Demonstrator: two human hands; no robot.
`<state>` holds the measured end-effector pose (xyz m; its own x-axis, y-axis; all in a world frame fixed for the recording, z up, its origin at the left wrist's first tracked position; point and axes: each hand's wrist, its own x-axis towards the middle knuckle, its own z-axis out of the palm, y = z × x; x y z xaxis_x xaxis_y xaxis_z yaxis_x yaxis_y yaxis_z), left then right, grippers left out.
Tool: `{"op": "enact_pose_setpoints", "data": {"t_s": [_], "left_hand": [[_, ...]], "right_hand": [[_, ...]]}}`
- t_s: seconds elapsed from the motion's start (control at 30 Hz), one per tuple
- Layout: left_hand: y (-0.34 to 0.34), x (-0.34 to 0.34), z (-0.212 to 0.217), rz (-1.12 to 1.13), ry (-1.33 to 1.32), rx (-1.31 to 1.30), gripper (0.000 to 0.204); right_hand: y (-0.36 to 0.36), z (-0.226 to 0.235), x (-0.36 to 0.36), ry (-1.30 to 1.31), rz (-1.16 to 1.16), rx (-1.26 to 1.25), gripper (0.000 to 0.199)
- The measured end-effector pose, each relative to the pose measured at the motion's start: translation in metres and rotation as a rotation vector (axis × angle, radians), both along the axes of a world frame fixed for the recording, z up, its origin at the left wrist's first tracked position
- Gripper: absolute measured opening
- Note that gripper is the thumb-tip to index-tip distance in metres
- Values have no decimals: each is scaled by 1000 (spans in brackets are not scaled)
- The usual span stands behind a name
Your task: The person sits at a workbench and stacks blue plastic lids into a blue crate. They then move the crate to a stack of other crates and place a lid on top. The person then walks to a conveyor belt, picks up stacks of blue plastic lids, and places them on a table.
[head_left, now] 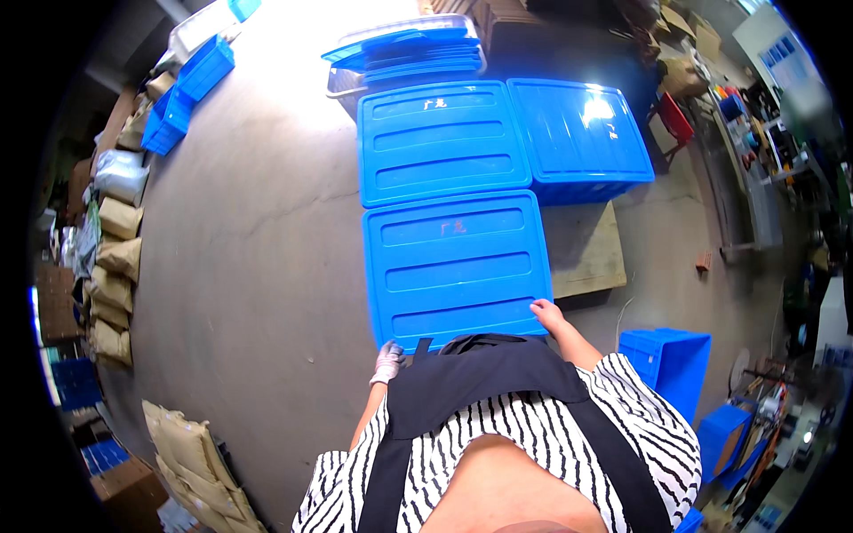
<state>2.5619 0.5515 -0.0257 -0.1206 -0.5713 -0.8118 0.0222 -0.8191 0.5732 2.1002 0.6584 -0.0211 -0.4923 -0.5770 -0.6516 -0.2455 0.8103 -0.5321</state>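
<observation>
A blue plastic storage box with a ribbed lid [458,266] stands right in front of my body. My left hand [388,362], in a pale glove, is closed round the lid's near left corner. At the near right edge of the same lid, the bare fingers of my right hand [546,314] are bent over the rim. A second blue lid [442,142] adjoins the far side of the first. To its right stands another blue box [579,133] with a glossy top. The undersides of my fingers and the near box's front are hidden.
Flat blue lids [418,62] are stacked in a pale crate beyond the boxes. A wooden board [593,258] lies to the right, an open blue bin [671,360] nearer me. Brown sacks [111,289] line the left, with a padded beige bundle [191,457] at lower left.
</observation>
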Motion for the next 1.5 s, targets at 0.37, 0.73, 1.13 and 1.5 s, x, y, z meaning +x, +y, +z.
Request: {"op": "enact_pose_setpoints", "data": {"t_s": [0.37,0.73,1.13,1.5], "left_hand": [[9,40,-59,-815,-487,-87,40],[-6,24,-32,-859,-493,-160,38],[-26,7,-12,-1064,-494,-190,36],[-25,19,-40,-1442,-490,-210,34]], "right_hand": [[-12,41,33,-42,227,-30,44],[34,12,1,50,41,19,40],[95,10,-10,-18,-176,-53,39],[242,46,50,39,-357,17,38]]}}
